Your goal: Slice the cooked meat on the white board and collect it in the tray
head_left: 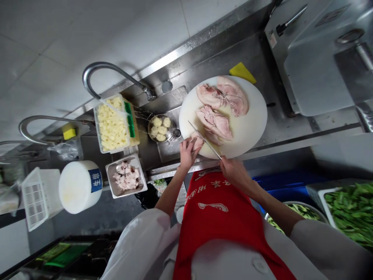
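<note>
Clamped on a kitchen knife (pixel 205 140) — the right hand (pixel 231 170); the left hand (pixel 189 152) presses a meat piece (pixel 197 140) on the round cutting board's (pixel 256 112) near-left edge — fingers bent.

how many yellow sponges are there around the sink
2. One sponge pokes out from behind the round white cutting board; the other sponge sits at far left, just behind the clear plastic bag. Others could be hidden under things.
</note>
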The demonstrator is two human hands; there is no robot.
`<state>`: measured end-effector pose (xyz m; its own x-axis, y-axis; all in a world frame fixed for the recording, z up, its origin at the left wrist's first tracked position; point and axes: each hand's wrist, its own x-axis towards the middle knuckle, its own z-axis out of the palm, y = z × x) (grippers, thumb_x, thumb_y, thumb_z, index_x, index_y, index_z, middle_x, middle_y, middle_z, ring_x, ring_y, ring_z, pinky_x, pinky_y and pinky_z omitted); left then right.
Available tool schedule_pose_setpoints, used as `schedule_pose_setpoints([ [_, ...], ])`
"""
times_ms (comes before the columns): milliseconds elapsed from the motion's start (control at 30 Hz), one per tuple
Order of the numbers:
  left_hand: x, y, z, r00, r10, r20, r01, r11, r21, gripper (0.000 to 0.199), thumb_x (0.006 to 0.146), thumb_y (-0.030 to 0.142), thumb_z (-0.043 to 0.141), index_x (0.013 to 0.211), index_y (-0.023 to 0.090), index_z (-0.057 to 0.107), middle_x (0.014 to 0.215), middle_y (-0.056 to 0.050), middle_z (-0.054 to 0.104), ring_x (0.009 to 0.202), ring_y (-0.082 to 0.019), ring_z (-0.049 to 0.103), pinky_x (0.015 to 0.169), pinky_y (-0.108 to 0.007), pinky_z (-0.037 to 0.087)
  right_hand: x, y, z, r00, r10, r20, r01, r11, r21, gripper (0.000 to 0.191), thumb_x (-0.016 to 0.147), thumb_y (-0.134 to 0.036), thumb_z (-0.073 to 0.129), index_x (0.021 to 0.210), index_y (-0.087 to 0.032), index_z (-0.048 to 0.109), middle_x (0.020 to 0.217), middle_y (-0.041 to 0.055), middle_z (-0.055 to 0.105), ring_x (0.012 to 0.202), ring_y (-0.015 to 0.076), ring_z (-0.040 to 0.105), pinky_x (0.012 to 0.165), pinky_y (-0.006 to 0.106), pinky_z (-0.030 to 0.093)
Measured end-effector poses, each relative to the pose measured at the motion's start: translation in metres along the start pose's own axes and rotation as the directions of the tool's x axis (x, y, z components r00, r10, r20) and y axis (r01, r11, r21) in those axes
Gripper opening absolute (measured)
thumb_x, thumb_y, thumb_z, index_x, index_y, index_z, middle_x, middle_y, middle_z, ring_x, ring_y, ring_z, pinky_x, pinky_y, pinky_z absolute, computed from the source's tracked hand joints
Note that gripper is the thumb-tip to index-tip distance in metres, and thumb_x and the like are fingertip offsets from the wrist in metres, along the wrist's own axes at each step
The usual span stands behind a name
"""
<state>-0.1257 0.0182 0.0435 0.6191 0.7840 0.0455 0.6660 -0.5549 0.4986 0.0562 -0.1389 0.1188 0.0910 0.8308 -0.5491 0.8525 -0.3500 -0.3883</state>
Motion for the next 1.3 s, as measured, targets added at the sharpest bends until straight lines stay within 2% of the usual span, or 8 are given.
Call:
schedule_pose_setpoints([
  [333,-0.001,0.000,0.005,0.999,-0.040,0.031,0.042,0.997,-0.061,0.052,0.090,0.042,0.062,0.138,0.026,0.051,0.133,-0.013,0.046,0.123,-0.029,0.045,0.107,-0.045,0.038,0.060,-0.031,-0.025,0.999,-0.040,-0.022,0.039,0.998,-0.054,0.033,0.099,-0.016,0.029,0.117,-0.010,0.056,0.107,0.0191,0.070,0.096,0.0236,0.068,0.075,0.028,0.044],
  [533,0.009,0.000,-0.002,0.991,-0.130,0.024,0.131,0.957,-0.260,0.052,0.085,0.032,0.066,0.134,0.024,0.052,0.128,-0.012,0.054,0.122,-0.027,0.050,0.108,-0.043,0.041,0.024,0.011,-0.010,0.998,0.051,0.029,-0.049,0.998,-0.040,0.033,0.102,-0.031,0.028,0.112,-0.016,0.056,0.089,0.0119,0.072,0.080,0.0221,0.068,0.066,0.028,0.037],
  [600,0.016,-0.006,-0.006,0.968,-0.250,-0.010,0.213,0.845,-0.491,0.050,0.083,0.037,0.067,0.129,0.023,0.054,0.122,-0.010,0.061,0.113,-0.024,0.058,0.101,-0.040,0.046,0.009,0.026,-0.008,0.998,0.053,0.016,-0.053,0.999,0.005,0.031,0.102,-0.033,0.031,0.104,-0.017,0.057,0.085,0.0101,0.071,0.077,0.0209,0.066,0.064,0.027,0.033],
  [700,0.029,-0.017,-0.012,0.880,-0.470,0.070,0.325,0.487,-0.811,0.050,0.079,0.044,0.070,0.122,0.022,0.056,0.112,-0.007,0.067,0.095,-0.019,0.066,0.086,-0.033,0.053,-0.007,0.038,-0.006,0.999,0.038,-0.035,-0.034,0.995,0.090,0.028,0.101,-0.031,0.034,0.096,-0.018,0.058,0.082,0.0083,0.071,0.073,0.0193,0.065,0.063,0.027,0.030],
  [767,0.036,-0.021,-0.016,0.837,-0.521,0.170,0.351,0.272,-0.896,0.052,0.074,0.043,0.074,0.119,0.023,0.058,0.111,-0.005,0.068,0.092,-0.017,0.068,0.083,-0.031,0.054,-0.015,0.042,-0.005,0.996,0.051,-0.077,-0.040,0.989,0.142,0.026,0.099,-0.030,0.035,0.096,-0.019,0.058,0.079,0.0075,0.070,0.070,0.0195,0.064,0.062,0.028,0.029],
  [833,0.042,-0.021,-0.020,0.819,-0.527,0.227,0.358,0.161,-0.920,0.053,0.072,0.042,0.075,0.119,0.025,0.058,0.115,-0.004,0.067,0.096,-0.017,0.068,0.085,-0.031,0.055,-0.022,0.046,-0.003,0.991,0.074,-0.107,-0.053,0.982,0.183,0.026,0.098,-0.032,0.036,0.096,-0.019,0.058,0.074,0.0069,0.069,0.067,0.0202,0.064,0.061,0.028,0.028],
  [1100,0.050,-0.007,-0.021,0.796,-0.587,0.150,0.283,0.140,-0.949,0.056,0.077,0.054,0.070,0.122,0.025,0.055,0.122,-0.005,0.066,0.111,-0.018,0.066,0.091,-0.032,0.056,-0.027,0.046,0.000,0.991,0.044,-0.127,-0.019,0.981,0.195,0.028,0.097,-0.032,0.035,0.096,-0.020,0.060,0.076,0.0064,0.071,0.065,0.0202,0.064,0.060,0.029,0.030],
  [1300,0.041,-0.019,-0.013,0.745,-0.661,0.094,0.196,0.083,-0.977,0.051,0.074,0.049,0.077,0.114,0.024,0.057,0.104,-0.003,0.070,0.099,-0.015,0.068,0.081,-0.027,0.056,-0.026,0.038,0.007,0.996,-0.003,-0.093,0.016,0.991,0.135,0.030,0.098,-0.031,0.034,0.098,-0.019,0.061,0.077,0.0071,0.071,0.067,0.0203,0.065,0.059,0.028,0.030],
])
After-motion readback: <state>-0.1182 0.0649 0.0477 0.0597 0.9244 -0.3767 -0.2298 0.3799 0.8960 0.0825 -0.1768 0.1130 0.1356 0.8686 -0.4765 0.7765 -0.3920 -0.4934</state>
